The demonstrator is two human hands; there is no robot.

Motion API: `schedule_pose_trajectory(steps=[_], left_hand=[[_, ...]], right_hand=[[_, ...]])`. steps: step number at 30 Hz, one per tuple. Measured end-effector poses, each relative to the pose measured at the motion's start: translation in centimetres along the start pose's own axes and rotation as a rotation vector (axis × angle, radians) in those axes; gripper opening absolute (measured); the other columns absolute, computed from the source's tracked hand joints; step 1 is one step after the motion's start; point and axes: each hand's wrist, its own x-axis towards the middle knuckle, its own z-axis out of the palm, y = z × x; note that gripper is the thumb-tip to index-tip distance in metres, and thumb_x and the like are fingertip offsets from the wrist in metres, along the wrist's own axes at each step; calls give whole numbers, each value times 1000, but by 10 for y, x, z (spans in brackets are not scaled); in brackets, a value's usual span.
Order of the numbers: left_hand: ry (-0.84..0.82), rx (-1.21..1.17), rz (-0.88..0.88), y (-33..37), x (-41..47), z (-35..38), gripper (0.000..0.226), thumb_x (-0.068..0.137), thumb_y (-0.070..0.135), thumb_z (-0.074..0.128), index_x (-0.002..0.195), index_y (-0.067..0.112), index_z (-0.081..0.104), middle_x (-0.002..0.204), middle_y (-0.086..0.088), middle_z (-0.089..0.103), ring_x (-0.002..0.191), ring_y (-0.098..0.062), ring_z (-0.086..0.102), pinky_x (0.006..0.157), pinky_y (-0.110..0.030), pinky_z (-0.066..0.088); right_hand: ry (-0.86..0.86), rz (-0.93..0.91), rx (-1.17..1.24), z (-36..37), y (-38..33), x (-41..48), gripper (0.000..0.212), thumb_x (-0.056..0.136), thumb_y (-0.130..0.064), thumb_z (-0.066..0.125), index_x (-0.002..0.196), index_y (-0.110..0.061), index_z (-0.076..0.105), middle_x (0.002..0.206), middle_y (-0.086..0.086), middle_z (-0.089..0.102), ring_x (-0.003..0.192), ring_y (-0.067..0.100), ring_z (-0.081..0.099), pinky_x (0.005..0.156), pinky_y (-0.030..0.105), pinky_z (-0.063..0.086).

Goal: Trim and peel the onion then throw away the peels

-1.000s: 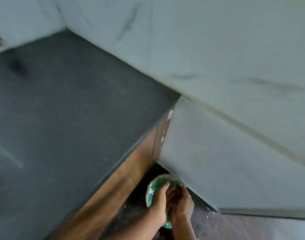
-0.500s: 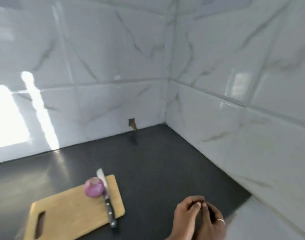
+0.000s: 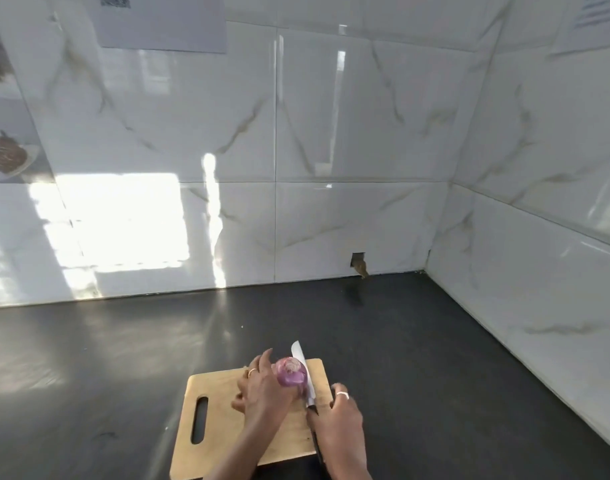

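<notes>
A peeled purple onion sits on the wooden cutting board, near its far right corner. My left hand cups the onion from the left, with thumb and fingers curled against it. A knife lies along the board's right side, its blade just right of the onion and its tip past the far edge. My right hand lies palm down over and beside the dark handle, fingers bent. Whether it grips the handle is hidden.
The board lies on a dark countertop in a corner of glossy white marble-look tiles. The side wall runs close on the right. A small hole shows in the back wall, and papers hang high up.
One second ago both hands were low over a green bin. Half a second ago they were together at the counter's right edge. Now they are at the board, left on the onion, right at the knife.
</notes>
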Motion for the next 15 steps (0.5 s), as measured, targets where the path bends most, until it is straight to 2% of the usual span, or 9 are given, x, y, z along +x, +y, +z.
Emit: schedule_pose_trajectory(steps=[1,2,3,6,10,15], left_hand=[[-48,40,-25,-2,5,-4,87,72,37,70,143,32,21,146,4,32,134,-25,23,98,-44,26],[-92,87,-22,-3,12,-4,93,69,42,71,144,31,17,147,4,31,135,-26,20,98,-45,25],[-129,139,-7,-3,17,-3,97,67,44,72,144,32,16,148,5,31,136,-26,19,98,-46,25],[-196,260,73,0,24,-1,89,64,42,72,139,39,22,143,10,38,134,-26,22,93,-47,26],[-110,301,107,0,23,-1,74,61,47,70,128,42,37,132,12,47,126,-21,29,91,-46,27],[54,237,13,-9,15,-4,71,63,50,69,126,43,39,124,9,51,117,-22,44,97,-50,28]], right_hand=[[-41,-45,-3,7,0,1,61,80,-37,66,130,-15,39,119,5,56,115,23,53,91,30,44],[-106,8,34,17,-14,-7,64,78,-39,67,129,-15,36,121,5,55,118,23,52,91,30,43],[-60,-17,15,20,-14,-3,64,77,-39,68,126,-15,34,122,5,56,119,23,52,91,29,43],[-75,-27,-75,22,-16,8,58,79,-31,64,124,-14,32,120,5,58,117,23,54,88,30,44],[-42,-52,-95,30,-16,9,45,87,-16,49,128,-13,31,116,4,61,112,23,58,85,31,46],[-1,-69,-77,27,-17,9,46,87,-14,51,127,-11,30,110,7,65,107,27,61,83,31,44]])
